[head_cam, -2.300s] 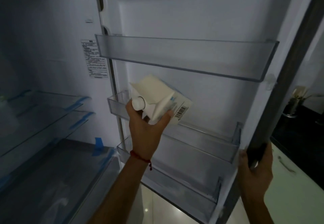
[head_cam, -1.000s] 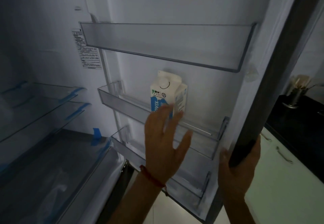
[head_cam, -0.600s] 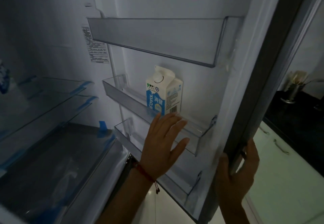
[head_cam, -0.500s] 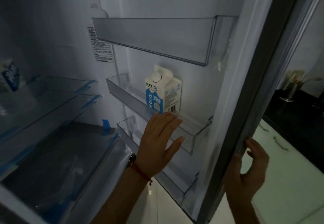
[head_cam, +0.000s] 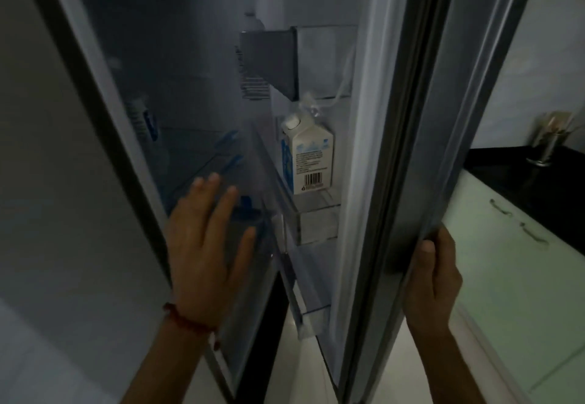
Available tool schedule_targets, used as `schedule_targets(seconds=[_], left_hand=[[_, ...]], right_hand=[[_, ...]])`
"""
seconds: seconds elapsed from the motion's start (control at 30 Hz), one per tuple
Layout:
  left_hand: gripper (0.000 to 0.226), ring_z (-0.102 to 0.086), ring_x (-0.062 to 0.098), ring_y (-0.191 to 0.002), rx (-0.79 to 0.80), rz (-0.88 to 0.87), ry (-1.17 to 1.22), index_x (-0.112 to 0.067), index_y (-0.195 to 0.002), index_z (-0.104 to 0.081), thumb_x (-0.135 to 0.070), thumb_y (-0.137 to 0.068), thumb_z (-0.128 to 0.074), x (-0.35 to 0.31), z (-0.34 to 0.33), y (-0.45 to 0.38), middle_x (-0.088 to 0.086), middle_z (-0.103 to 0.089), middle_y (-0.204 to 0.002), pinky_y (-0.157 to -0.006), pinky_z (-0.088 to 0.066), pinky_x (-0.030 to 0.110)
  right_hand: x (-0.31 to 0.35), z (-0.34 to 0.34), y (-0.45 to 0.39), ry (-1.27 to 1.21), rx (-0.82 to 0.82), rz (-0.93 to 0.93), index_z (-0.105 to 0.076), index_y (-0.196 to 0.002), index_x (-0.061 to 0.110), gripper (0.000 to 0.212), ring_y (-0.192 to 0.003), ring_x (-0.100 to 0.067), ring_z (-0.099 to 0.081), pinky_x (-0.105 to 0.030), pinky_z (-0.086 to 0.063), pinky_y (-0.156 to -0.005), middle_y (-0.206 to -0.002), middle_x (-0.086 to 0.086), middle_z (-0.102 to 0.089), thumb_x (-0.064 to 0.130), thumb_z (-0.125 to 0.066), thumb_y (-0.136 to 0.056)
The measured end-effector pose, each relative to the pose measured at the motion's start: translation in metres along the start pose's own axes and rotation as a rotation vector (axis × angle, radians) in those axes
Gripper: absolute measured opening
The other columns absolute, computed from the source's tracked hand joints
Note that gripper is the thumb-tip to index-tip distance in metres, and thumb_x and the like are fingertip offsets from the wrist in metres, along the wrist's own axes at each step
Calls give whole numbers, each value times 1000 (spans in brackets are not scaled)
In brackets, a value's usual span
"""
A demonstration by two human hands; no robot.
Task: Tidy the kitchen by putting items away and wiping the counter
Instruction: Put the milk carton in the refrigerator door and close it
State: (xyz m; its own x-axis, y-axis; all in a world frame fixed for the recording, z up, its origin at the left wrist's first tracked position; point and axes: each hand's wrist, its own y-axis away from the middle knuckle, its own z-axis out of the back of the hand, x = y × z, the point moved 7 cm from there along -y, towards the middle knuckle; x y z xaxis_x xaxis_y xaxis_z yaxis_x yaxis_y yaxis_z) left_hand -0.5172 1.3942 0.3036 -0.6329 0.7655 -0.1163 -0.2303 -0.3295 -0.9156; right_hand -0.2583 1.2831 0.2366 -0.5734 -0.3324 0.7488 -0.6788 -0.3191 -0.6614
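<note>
A white and blue milk carton (head_cam: 308, 157) stands upright on the middle shelf (head_cam: 316, 210) of the fridge door (head_cam: 421, 119). The door is swung most of the way in, leaving a narrow gap. My right hand (head_cam: 432, 277) is wrapped around the door's outer edge. My left hand (head_cam: 209, 245), with a red bracelet at the wrist, hangs flat with fingers spread in front of the fridge opening, holding nothing, well left of the carton.
Glass shelves (head_cam: 202, 163) with blue trim show dimly inside the fridge. At the right, pale green cabinet fronts (head_cam: 512, 270) sit under a black counter (head_cam: 544, 179) that carries a metal utensil holder (head_cam: 546, 144). Light floor tiles lie below.
The carton went from my left hand onto the door shelf. My left hand let go and pulled back to the left. The door has swung much further shut under my right hand.
</note>
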Motion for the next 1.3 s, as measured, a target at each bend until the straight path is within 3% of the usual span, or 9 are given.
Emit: schedule_targets(seconds=[0.1, 0.27, 0.33, 0.4, 0.6, 0.73, 0.97, 1.13, 1.3], left_hand=[[52, -19, 22, -141, -110, 98, -26, -6, -135, -33, -29, -91, -47, 41, 41, 6, 14, -28, -145, -114, -24, 43], [63, -13, 27, -143, -87, 432, 98, -4, -142, -23, -35, -91, -39, 113, 54, 27, 6, -9, -151, -117, -19, 49], [63, -11, 26, -145, -38, 456, 152, -6, -143, -20, -35, -90, -37, 125, 47, 33, 2, -6, -152, -119, -16, 47], [62, -9, 27, -145, -25, 429, 177, -6, -143, -18, -33, -90, -36, 127, 44, 35, 3, -5, -152, -120, -12, 38], [60, -6, 24, -145, -7, 447, 217, -17, -142, -13, -36, -91, -36, 128, 44, 34, 0, -4, -152, -118, -3, 14], [65, -5, 20, -143, -1, 447, 210, -13, -143, -16, -46, -91, -34, 128, 45, 33, 3, -5, -151, -114, 0, 7], [64, -17, 20, -141, -46, 534, 239, -8, -141, -28, -41, -86, -39, 112, 54, 34, 0, -14, -149, -117, -17, 27], [55, -26, 26, -135, -92, 303, 243, 0, -129, -41, -41, -94, -34, 36, 59, 26, 15, -32, -144, -116, -16, 20], [50, -35, 24, -130, 241, 83, 329, -11, -127, -44, -45, -95, -28, -48, -8, 50, 11, -43, -139, -112, -26, 30]], right_hand=[[9, -33, 32, -33, 88, -51, -50, -120, 0, 65, -67, 5, -53, 0, -40, -60, -76, 18, -58, 52, -33, -87], [45, -88, 74, -49, 174, -21, -39, -128, 33, 48, -88, -12, -62, -14, -49, -75, -97, -13, -66, 59, -30, -88], [58, -106, 84, -60, 217, 1, -30, -131, 42, 45, -102, -7, -59, -19, -50, -84, -114, 2, -63, 59, -29, -89], [70, -126, 94, -76, 284, 42, -27, -135, 42, 47, -116, 9, -48, -13, -45, -95, -128, 24, -50, 55, -32, -90], [85, -186, 126, -61, 464, 80, -22, -139, 32, 52, -135, 0, -31, -29, -35, -109, -144, 6, -36, 49, -34, -92], [83, -191, 128, -92, 494, 51, -22, -139, 30, 54, -135, 8, -26, -20, -30, -112, -146, 10, -31, 51, -35, -90], [58, -162, 114, -84, 596, -14, -38, -133, 33, 56, -133, 2, -34, -9, -30, -107, -144, 4, -40, 62, -33, -86], [24, -90, 91, 111, 503, -83, -36, -127, 36, 54, -128, 8, -34, -3, -29, -103, -139, 8, -43, 67, -32, -83], [-23, 30, 78, 388, 394, -266, -39, -136, 25, 51, -130, -13, -43, -39, -40, -108, -142, 6, -43, 41, -45, -88]])
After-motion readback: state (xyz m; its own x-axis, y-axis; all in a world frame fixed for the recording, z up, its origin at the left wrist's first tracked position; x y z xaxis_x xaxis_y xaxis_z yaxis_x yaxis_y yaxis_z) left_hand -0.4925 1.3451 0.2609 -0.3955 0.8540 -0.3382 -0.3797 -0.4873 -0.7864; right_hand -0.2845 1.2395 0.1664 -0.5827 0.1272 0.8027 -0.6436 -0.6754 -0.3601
